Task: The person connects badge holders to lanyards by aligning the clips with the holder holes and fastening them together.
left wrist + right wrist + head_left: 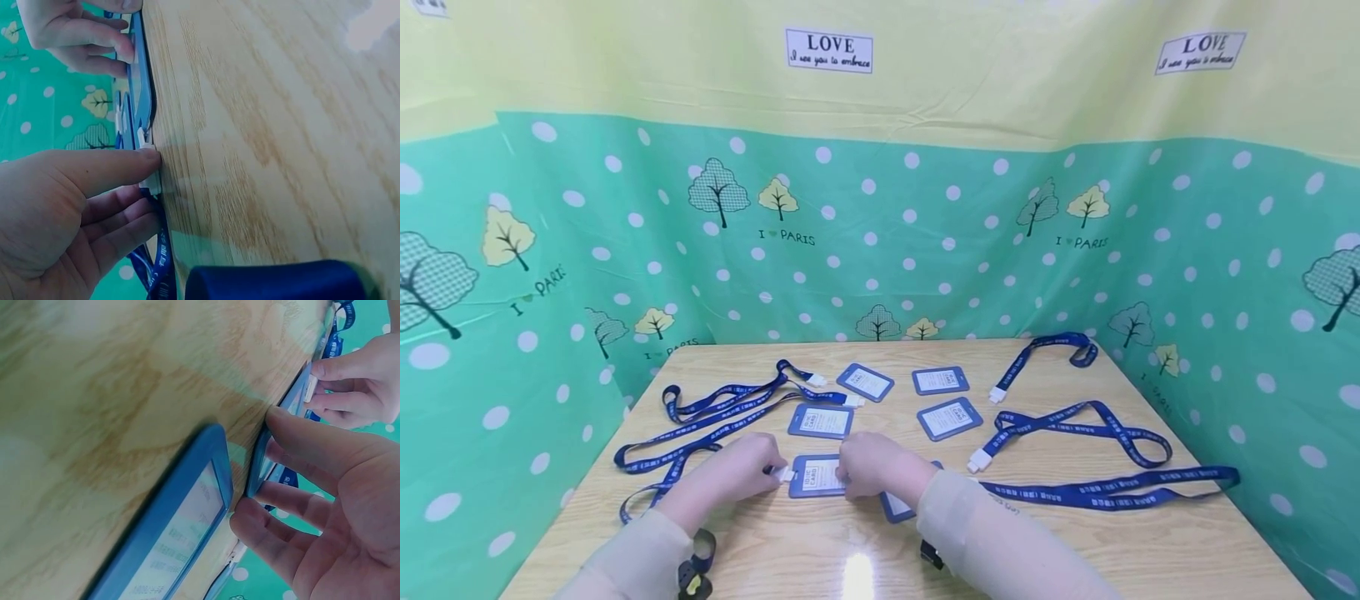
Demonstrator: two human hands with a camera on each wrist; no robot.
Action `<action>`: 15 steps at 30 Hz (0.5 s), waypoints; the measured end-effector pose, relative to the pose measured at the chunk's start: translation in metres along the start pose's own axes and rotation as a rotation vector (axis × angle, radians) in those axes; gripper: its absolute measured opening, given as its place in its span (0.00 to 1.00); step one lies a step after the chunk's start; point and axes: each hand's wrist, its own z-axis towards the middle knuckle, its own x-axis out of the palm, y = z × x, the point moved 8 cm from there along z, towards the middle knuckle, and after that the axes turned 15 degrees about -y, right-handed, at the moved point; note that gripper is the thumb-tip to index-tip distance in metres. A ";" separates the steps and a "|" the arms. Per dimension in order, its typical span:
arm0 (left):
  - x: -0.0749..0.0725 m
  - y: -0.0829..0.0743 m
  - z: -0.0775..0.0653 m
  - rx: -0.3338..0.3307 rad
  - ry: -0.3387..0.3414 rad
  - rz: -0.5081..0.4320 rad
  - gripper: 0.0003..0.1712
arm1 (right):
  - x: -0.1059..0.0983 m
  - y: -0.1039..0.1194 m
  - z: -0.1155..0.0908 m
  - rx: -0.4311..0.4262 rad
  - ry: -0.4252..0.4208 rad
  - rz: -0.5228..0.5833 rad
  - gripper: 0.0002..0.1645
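Note:
My left hand (745,468) pinches the white plastic clip (786,475) of a dark blue lanyard between thumb and fingers. The clip meets the slotted left end of a blue ID card holder (816,477); whether it is hooked in cannot be told. My right hand (876,467) grips that holder's right end, thumb (281,422) at the near edge and fingers toward the far side. In the left wrist view the clip (150,178) sits under the thumb, with its blue strap (162,262) trailing below. Another card holder (898,508) lies partly hidden beneath my right wrist.
Behind my hands lie several blue card holders (820,421) on the wooden table (790,550). Looped lanyards (730,408) spread along the left side, and more lanyards (1105,492) along the right. A patterned green curtain (910,275) encloses the back and sides.

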 end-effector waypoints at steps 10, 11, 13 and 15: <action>0.002 0.002 0.006 -0.020 0.066 -0.032 0.07 | 0.002 -0.004 0.001 0.020 -0.005 -0.009 0.19; 0.002 0.002 0.006 -0.021 0.072 -0.030 0.07 | 0.002 -0.004 0.001 0.024 -0.005 -0.006 0.19; 0.001 0.002 0.007 -0.025 0.079 -0.027 0.07 | 0.003 -0.005 0.001 0.036 0.000 0.003 0.20; 0.001 0.002 0.007 -0.029 0.085 -0.027 0.08 | 0.003 -0.005 0.000 0.040 0.003 0.001 0.20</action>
